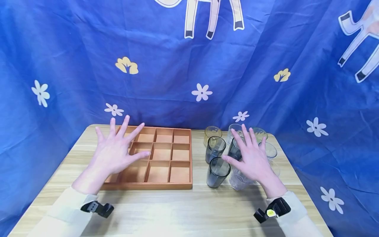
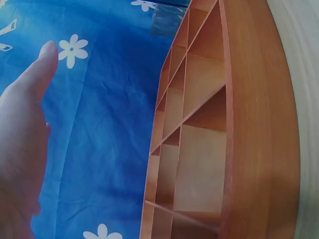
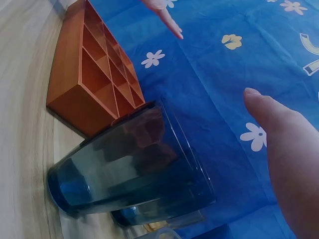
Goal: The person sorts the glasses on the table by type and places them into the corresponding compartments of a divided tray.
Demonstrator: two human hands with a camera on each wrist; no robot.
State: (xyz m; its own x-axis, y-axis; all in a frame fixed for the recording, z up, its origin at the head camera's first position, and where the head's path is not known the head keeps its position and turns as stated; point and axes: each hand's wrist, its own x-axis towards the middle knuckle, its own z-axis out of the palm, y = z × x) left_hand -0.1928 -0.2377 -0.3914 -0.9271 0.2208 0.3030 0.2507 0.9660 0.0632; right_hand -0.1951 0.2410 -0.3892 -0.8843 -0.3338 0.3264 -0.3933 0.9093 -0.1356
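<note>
My left hand [image 1: 113, 154] hovers over the left part of a wooden divided box [image 1: 148, 186], fingers spread and holding nothing. In the left wrist view the box [image 2: 259, 124] appears beside that hand [image 2: 22, 139]. Above a group of drinking glasses my right hand [image 1: 253, 158] is spread too, with nothing in it. A dark glass [image 1: 217, 174] stands just left of it; another dark glass [image 1: 214, 149] and an amber glass [image 1: 211, 133] are behind. Partly hidden under the right hand are a third dark glass [image 1: 234, 153] and a clear glass [image 1: 238, 181].
More clear glasses, one of them at the right edge of the group [image 1: 270, 149], and a greenish glass [image 1: 260, 133] stand at the back right. The wooden table [image 1: 160, 214] meets a blue patterned curtain [image 1: 165, 65] at its back and sides.
</note>
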